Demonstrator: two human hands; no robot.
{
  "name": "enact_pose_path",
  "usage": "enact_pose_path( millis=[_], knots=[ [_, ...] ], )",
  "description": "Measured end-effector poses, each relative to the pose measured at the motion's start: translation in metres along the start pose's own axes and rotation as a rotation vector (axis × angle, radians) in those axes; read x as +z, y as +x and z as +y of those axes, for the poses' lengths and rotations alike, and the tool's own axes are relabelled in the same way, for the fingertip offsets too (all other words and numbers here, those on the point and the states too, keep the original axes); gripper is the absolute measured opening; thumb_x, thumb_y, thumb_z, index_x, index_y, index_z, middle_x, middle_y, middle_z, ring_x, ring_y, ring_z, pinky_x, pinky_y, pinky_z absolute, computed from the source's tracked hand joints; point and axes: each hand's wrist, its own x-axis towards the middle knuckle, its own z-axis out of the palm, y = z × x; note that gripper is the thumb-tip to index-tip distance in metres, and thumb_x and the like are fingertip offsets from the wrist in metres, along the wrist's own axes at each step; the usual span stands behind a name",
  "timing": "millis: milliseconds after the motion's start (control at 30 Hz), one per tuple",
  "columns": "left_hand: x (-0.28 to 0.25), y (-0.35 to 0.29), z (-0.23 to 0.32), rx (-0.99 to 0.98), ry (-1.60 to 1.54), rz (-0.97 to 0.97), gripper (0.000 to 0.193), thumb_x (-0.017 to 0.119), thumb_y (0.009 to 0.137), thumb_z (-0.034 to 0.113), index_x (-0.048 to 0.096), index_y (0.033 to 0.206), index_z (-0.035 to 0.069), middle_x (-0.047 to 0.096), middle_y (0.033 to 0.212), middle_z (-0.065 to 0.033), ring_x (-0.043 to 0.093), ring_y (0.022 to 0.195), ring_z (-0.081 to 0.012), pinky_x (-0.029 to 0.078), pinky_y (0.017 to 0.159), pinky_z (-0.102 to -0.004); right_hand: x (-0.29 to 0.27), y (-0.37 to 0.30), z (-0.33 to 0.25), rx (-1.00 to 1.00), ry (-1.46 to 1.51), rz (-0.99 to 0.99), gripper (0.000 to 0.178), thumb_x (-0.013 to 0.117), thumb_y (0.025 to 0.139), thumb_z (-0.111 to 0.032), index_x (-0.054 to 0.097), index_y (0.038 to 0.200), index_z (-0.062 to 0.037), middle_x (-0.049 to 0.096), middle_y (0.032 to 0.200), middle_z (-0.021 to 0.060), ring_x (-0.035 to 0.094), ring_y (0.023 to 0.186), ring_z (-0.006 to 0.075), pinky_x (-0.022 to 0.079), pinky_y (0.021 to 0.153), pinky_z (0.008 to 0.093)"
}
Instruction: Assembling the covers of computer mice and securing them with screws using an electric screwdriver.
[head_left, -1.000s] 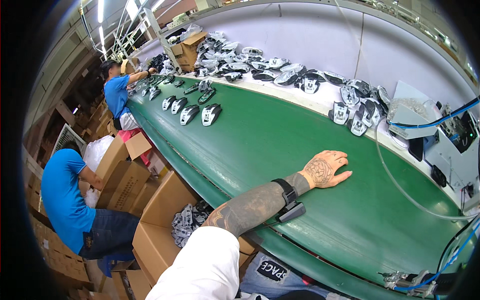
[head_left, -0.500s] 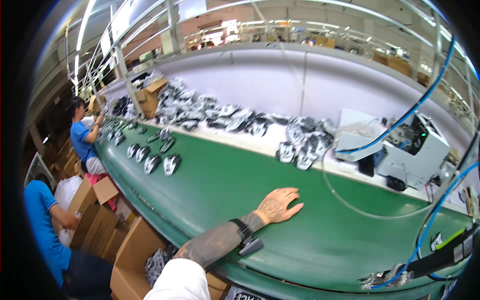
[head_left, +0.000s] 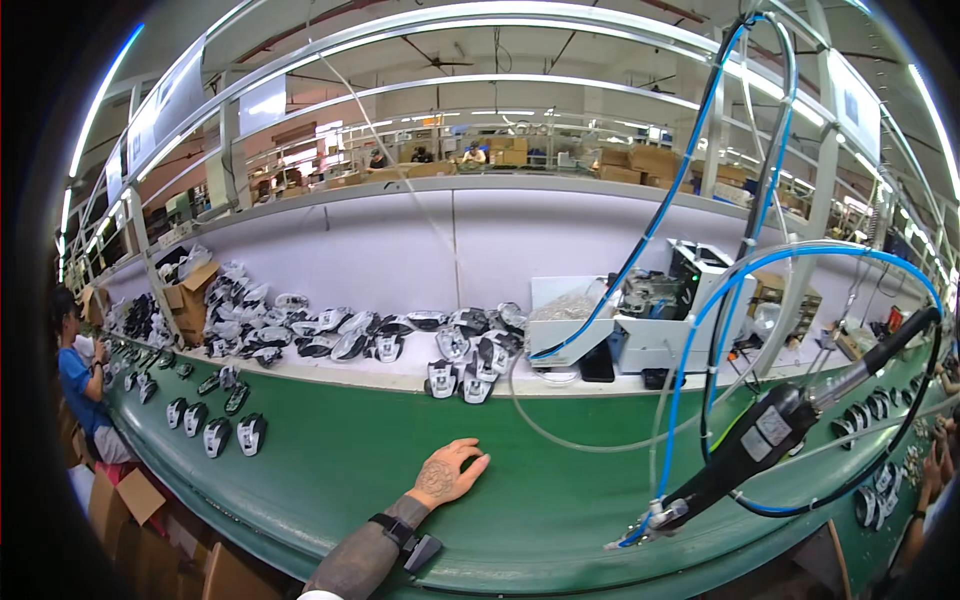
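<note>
Left hand [head_left: 448, 475], grip empty and flat, rests lower centre on the green belt [head_left: 560, 500] (smooth, firm, likely slick).

On my feed only one arm of mine shows, coming up from the lower edge. The forearm [head_left: 372, 553] is covered in dense dark tattoo work that runs from near the elbow down to the wrist. A separate tattoo, a rounded dark design, sits on the back of the left hand [head_left: 446, 476]. Around the wrist I wear a black band [head_left: 393, 528], like a watch strap or wrist strap, and a small dark grey wedge-shaped piece [head_left: 423, 552] hangs off it on the outer side. At the very bottom edge a sliver of white sleeve [head_left: 318, 595] shows. The fingers [head_left: 473, 467] are bare, with no rings or glove that I can see.
</note>
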Motion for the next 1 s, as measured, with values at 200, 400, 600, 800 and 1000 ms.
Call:
enact_pose_path(
  millis=[200, 400, 600, 800, 1000],
  knots=[
    [-0.04, -0.055, 0.003, -0.267, -0.301, -0.236, 0.039, 0.05, 0.093, 0.039, 0.061, 0.113, 0.008, 0.056, 0.124, -0.0122, 0.044, 0.124, -0.0279, 0.035, 0.102, -0.0344, -0.002, 0.017, 0.003, -0.013, -0.015, 0.029, 0.042, 0.065, 0.084, -0.022, 0.057, 0.045, -0.007, 0.05, 0.039, 0.004, 0.044, 0.032, 0.0118, 0.033, 0.034, 0.024],
    [-0.055, -0.048, 0.038, -0.362, -0.459, -0.473, 0.042, 0.055, 0.09, 0.042, 0.06, 0.116, 0.009, 0.063, 0.113, -0.0077, 0.059, 0.103, -0.019, 0.045, 0.088, -0.0296, 0.007, -0.005, -0.017, 0.066, -0.011, 0.07, 0.046, 0.06, 0.088, -0.026, 0.058, 0.047, -0.0051, 0.053, 0.042, 0.0061, 0.046, 0.031, 0.0132, 0.034, 0.033, 0.025],
    [-0.055, -0.064, 0.024, -0.168, -0.276, -0.28, 0.035, 0.059, 0.087, 0.037, 0.063, 0.107, 0.008, 0.065, 0.102, -0.0085, 0.06, 0.098, -0.0241, 0.046, 0.086, -0.0338, -0.001, 0.016, -0.02, 0.036, -0.15, -0.091, 0.044, 0.055, 0.09, -0.024, 0.061, 0.053, -0.0018, 0.056, 0.045, 0.008, 0.047, 0.031, 0.0141, 0.036, 0.033, 0.0254],
    [-0.049, -0.061, 0.026, 0.021, -0.148, -0.231, 0.027, 0.062, 0.085, 0.031, 0.066, 0.1, 0.008, 0.066, 0.098, -0.008, 0.061, 0.093, -0.0249, 0.046, 0.083, -0.0348, 0.001, 0.017, -0.016, -0.007, -0.111, -0.048, 0.038, 0.051, 0.091, -0.021, 0.066, 0.064, 0.0008, 0.057, 0.046, 0.0087, 0.048, 0.031, 0.0147, 0.037, 0.034, 0.0259],
    [-0.048, -0.059, 0.029, 0.001, -0.19, -0.28, 0.03, 0.058, 0.087, 0.033, 0.064, 0.104, 0.009, 0.064, 0.104, -0.0086, 0.058, 0.1, -0.0246, 0.043, 0.089, -0.036, 0.001, 0.019, -0.022, 0.07, -0.191, -0.058, 0.042, 0.048, 0.093, -0.025, 0.065, 0.066, 0.0027, 0.058, 0.048, 0.0116, 0.047, 0.029, 0.0163, 0.036, 0.032, 0.027]
  ],
)
